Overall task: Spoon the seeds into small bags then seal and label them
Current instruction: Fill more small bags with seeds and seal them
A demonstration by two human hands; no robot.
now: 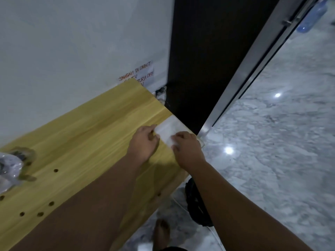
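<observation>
Indoor room, home or small office; cannot tell which. Polished grey-white marble floor (272, 142) mirrors ceiling lights. Plain white wall (72, 51) carries a handwritten paper note (143, 71) reading partly "JANGAN DI CABUT" and "TURN OFF", taped just above cables (161, 93) at the wall's corner. Dark panel (208, 60) beside a metal door frame (253, 69). Light wood-grain table (81, 142) with drilled holes (55, 170) stands against the wall. A bare foot (162, 232) on the floor.

The table (81, 142) is smooth yellow wood-grain board, and the white sheet (168, 129) on it looks like matt paper. The floor (272, 142) is glossy marble, the door frame (253, 60) brushed metal, the bag (9, 165) clear crinkled plastic.
</observation>
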